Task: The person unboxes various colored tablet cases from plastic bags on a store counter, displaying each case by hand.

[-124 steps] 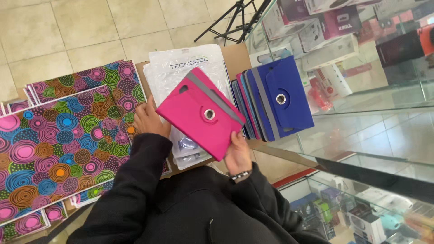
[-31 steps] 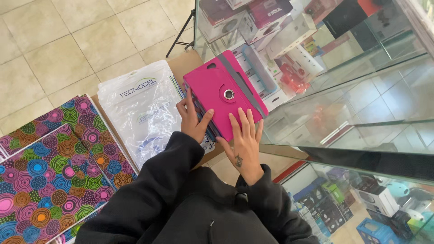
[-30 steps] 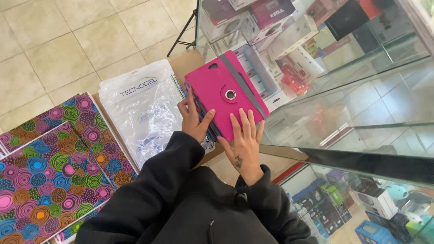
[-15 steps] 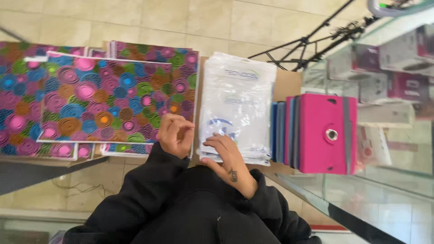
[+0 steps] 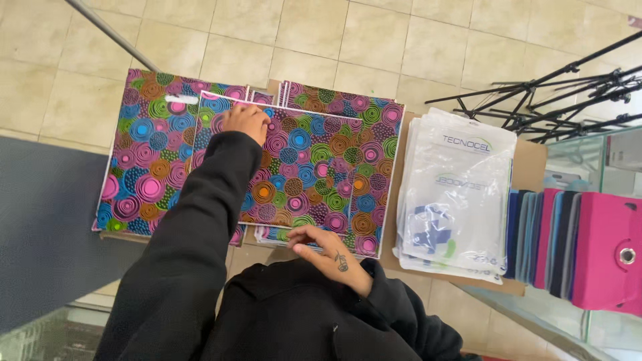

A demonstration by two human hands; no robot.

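Both hands, left hand [image 5: 246,120] and right hand [image 5: 326,246], grip a swirl-patterned, many-coloured bag [image 5: 314,167].

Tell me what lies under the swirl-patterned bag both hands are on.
More matching bags peek out beneath the top bag, held by the left hand and right hand. How many, and the surface below, is covered.

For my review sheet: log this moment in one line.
left hand: on patterned bag's far edge | right hand: at near edge | pink case: shelved

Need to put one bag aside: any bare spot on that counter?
Hardly. Bare cardboard shows only right of the clear plastic bags, above the upright tablet cases. Patterned bags under the left hand and right hand crowd the rest.
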